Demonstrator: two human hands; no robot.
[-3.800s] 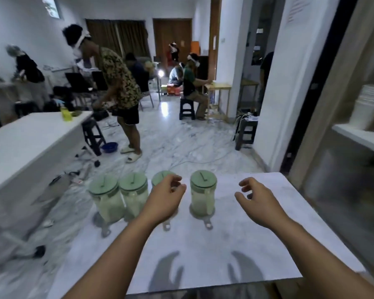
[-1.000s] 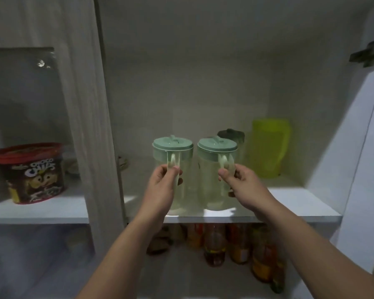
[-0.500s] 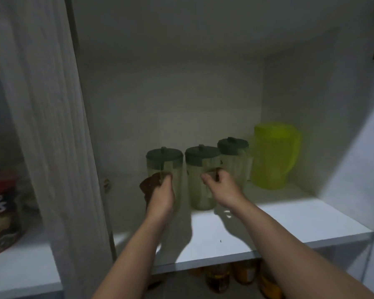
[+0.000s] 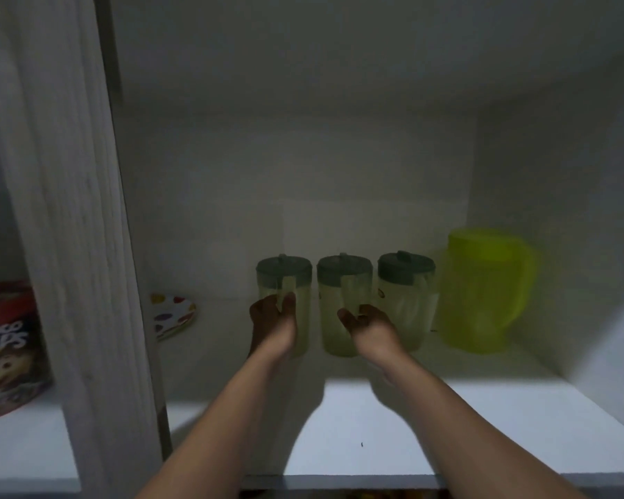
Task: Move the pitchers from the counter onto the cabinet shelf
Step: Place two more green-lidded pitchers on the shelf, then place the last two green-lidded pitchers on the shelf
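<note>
While both hands grip pitcher handles — left hand, right hand — the tub's lettering stays unreadable.

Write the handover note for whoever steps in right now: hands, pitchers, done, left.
Left hand: closed on the handle of the left pitcher.
Right hand: at the handle of the middle pitcher; grip unclear.
Both pitchers stand at the back of the shelf, in a row with a third pitcher and a yellow jug.
Done: three pitchers on the shelf.
Left: let go, withdraw. The counter is out of view; check it for more.
</note>
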